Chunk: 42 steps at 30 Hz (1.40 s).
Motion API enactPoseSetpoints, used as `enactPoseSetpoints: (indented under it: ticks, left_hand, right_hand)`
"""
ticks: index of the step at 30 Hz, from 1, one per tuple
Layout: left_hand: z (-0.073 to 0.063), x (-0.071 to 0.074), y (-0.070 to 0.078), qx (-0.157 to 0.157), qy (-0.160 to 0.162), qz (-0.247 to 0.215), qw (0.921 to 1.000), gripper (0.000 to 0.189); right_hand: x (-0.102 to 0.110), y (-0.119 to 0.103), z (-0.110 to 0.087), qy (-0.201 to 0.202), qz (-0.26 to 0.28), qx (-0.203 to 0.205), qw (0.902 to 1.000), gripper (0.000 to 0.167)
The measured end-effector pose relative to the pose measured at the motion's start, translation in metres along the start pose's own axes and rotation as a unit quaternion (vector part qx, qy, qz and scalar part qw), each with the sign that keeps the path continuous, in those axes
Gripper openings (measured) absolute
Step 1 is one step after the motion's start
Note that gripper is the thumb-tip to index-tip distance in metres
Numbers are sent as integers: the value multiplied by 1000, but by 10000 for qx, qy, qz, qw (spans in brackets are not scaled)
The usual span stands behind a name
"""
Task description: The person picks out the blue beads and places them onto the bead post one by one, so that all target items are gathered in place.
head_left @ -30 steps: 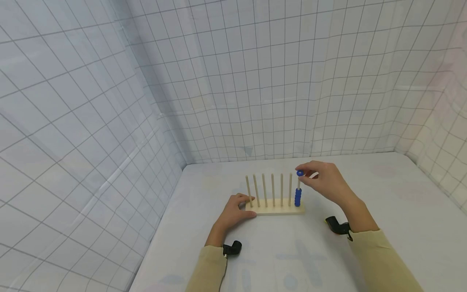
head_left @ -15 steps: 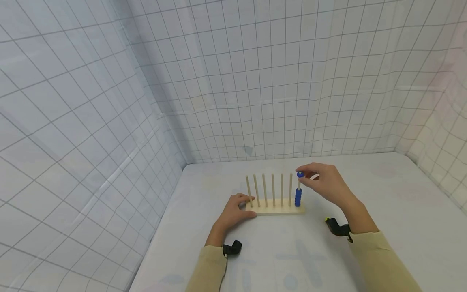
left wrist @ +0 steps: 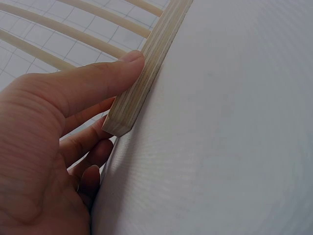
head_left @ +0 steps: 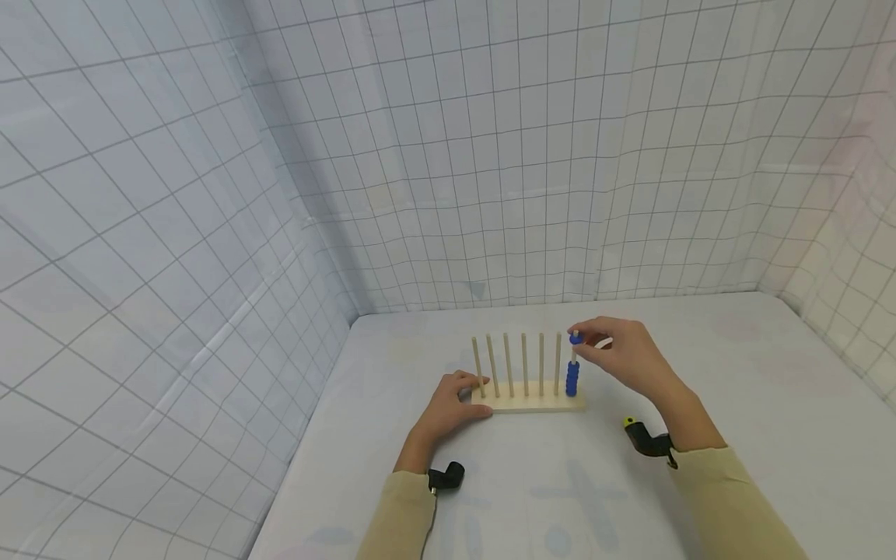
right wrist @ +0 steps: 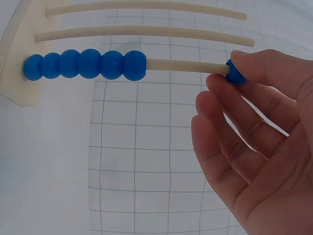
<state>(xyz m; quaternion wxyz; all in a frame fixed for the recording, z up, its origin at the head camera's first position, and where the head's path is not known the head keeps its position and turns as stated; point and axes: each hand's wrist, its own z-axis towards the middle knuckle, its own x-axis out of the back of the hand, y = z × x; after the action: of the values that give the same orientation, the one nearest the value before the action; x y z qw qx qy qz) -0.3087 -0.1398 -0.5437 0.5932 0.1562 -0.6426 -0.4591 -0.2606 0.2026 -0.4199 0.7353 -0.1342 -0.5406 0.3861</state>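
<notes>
A pale wooden base (head_left: 528,404) with a row of upright pegs stands on the table. On its rightmost peg several blue beads (right wrist: 89,63) are stacked from the base up to roughly halfway. My right hand (head_left: 619,350) pinches one more blue bead (right wrist: 236,72) between thumb and fingers near that peg's top; the peg's tip pokes out above it in the head view. My left hand (head_left: 451,404) grips the base's left end, thumb along the front edge and fingers behind, as the left wrist view also shows. The other pegs (head_left: 524,364) carry no beads.
White cloth with a dark grid (head_left: 490,155) hangs behind the table and along its sides. A pale, faintly patterned cloth (head_left: 532,482) covers the tabletop. Black wrist cameras (head_left: 446,475) sit on both forearms.
My right hand has lowered slightly, and the pinched bead has slid from the tip of the rightmost peg a little way down onto it. My left hand stays in place on the base.
</notes>
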Motion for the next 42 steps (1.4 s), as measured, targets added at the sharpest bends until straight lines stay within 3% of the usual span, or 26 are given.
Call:
enactPoseSetpoints:
  ticks: [29, 42]
  left_hand:
    - [-3, 2, 4, -51, -18, -20, 10000, 56]
    - [-2, 0, -1, -83, -5, 11, 10000, 56]
  right_hand:
    - [-11, 9, -5, -132, 169, -133, 9997, 22]
    - [-16, 13, -6, -187, 237, -121, 9995, 18]
